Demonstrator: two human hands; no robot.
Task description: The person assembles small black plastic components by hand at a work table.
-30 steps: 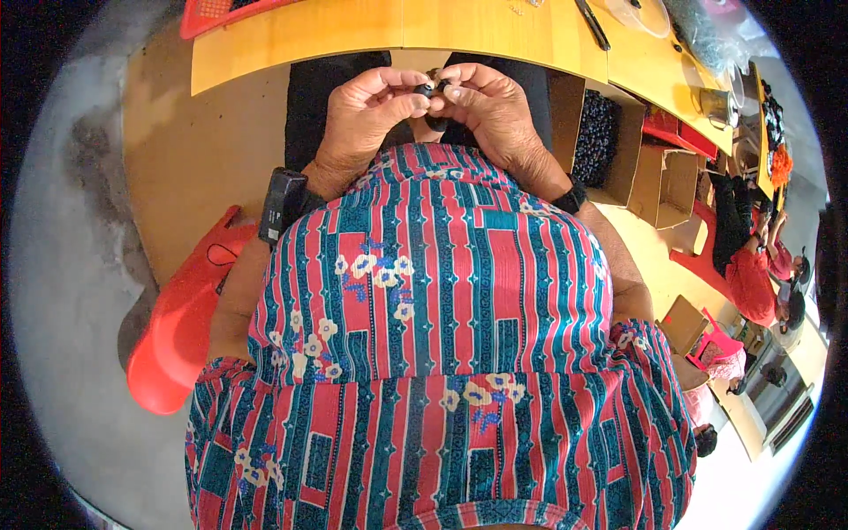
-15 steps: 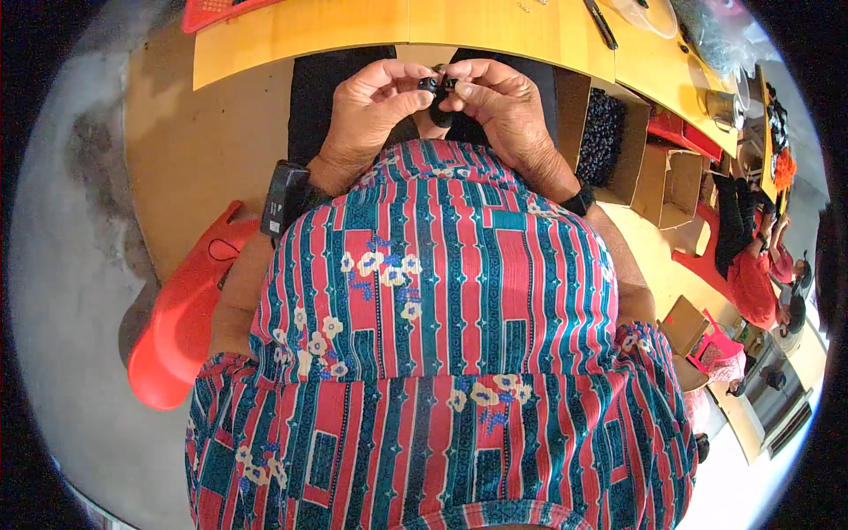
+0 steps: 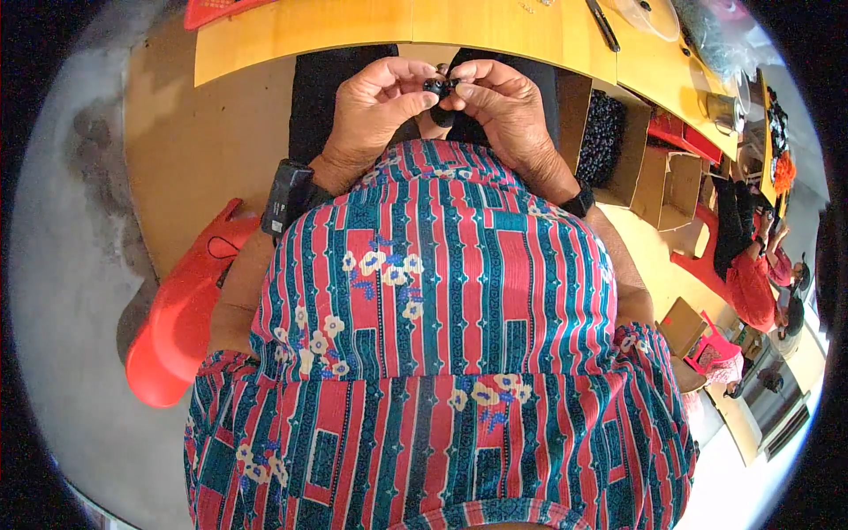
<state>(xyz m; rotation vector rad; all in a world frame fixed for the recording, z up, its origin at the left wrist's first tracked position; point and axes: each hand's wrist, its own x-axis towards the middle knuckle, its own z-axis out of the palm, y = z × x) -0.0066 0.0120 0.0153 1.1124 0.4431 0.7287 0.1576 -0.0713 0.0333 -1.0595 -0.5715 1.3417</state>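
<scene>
Both hands are raised in front of my lap, just short of the yellow table's near edge. My left hand [image 3: 375,108] pinches a small round black part [image 3: 434,87] with holes in it between thumb and fingers. From the other side, my right hand [image 3: 502,104] pinches a smaller black piece [image 3: 451,83] up against it. The two pieces appear to touch; whether they are joined I cannot tell. Fingertips cover much of both.
The yellow table [image 3: 336,35] holds a red basket [image 3: 212,11], a black pen-like tool [image 3: 602,25] and a clear plastic tub [image 3: 649,18]. At right stands a cardboard box [image 3: 609,132] of small dark parts. A red chair [image 3: 177,327] is at left. People sit farther right.
The two small black pieces were slightly apart and have come together between my fingertips. The hands have otherwise barely moved.
</scene>
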